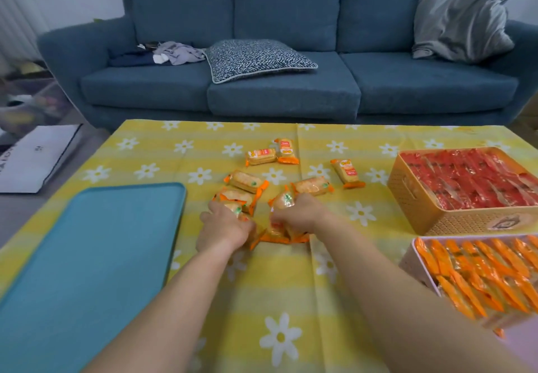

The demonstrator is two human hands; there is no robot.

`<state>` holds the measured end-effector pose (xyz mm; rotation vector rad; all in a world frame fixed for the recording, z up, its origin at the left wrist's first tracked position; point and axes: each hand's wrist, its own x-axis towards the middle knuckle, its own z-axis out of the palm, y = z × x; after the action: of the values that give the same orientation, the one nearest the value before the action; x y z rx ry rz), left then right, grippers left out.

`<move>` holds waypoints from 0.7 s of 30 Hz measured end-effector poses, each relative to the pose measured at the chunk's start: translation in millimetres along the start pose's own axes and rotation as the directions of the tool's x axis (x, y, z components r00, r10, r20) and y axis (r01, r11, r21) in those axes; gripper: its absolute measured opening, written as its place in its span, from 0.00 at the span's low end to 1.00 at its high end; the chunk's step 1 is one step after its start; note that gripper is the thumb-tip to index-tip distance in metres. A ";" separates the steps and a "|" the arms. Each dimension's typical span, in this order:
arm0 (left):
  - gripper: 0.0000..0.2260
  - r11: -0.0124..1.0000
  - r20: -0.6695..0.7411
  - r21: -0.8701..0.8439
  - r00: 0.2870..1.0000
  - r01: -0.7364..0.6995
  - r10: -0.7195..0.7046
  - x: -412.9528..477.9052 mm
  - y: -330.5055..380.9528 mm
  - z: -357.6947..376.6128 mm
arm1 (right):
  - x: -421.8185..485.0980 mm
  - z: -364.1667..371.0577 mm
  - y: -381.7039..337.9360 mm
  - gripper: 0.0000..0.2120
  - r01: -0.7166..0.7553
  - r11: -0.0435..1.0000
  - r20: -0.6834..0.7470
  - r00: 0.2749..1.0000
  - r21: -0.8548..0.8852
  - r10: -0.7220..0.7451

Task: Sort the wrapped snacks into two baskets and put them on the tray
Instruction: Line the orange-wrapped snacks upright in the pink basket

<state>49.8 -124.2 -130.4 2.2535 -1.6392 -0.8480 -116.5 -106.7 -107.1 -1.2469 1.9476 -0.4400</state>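
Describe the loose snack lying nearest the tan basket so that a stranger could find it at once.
Look at the right side of the yellow flowered tablecloth, where a tan basket holds red packets. Just left of that basket lies one orange-wrapped snack, slanted, with its printed label facing up. It is the farthest right of the loose snacks and touches no other packet.

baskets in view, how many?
2. A tan basket of red packs at far right; a pale basket of orange packs at near right, cut off by the frame.
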 end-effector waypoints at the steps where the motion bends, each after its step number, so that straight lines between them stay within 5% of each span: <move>1: 0.39 1.000 0.009 -0.024 1.000 0.002 -0.002 -0.3 1.4 1.1 | 0.4 6.8 -3.9 0.16 0.008 1.000 0.007 1.000 -0.001 -0.008; 7: 0.34 0.925 0.124 -0.374 0.992 0.070 -0.025 -1.9 -0.9 0.5 | -6.2 22.2 -12.8 0.18 -0.035 0.963 0.112 0.994 0.265 0.005; 11: 0.25 0.679 0.186 -0.710 0.980 0.188 -0.077 -18.7 3.8 -16.8 | -21.2 26.0 -7.2 0.30 -0.105 0.785 0.234 0.971 0.610 -0.053; 15: 0.22 0.563 0.379 -0.779 0.923 0.276 0.071 -59.1 16.6 -33.2 | -54.3 24.4 -6.9 0.18 -0.074 0.597 0.235 0.952 0.799 -0.197; 17: 0.21 0.567 0.337 -0.797 0.932 0.207 0.133 -83.6 30.6 -35.9 | -75.1 13.6 -7.3 0.16 -0.016 0.563 0.162 0.964 0.826 -0.211; 21: 0.26 0.562 0.178 -0.826 0.924 -0.047 0.339 -144.7 72.5 -24.9 | -126.4 -46.7 12.0 0.34 0.090 0.558 -0.075 0.996 0.825 -0.050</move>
<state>-23.5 -19.2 -28.3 1.2893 -1.1644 -1.5654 -130.5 4.9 -31.8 -0.6610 1.3814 -1.2711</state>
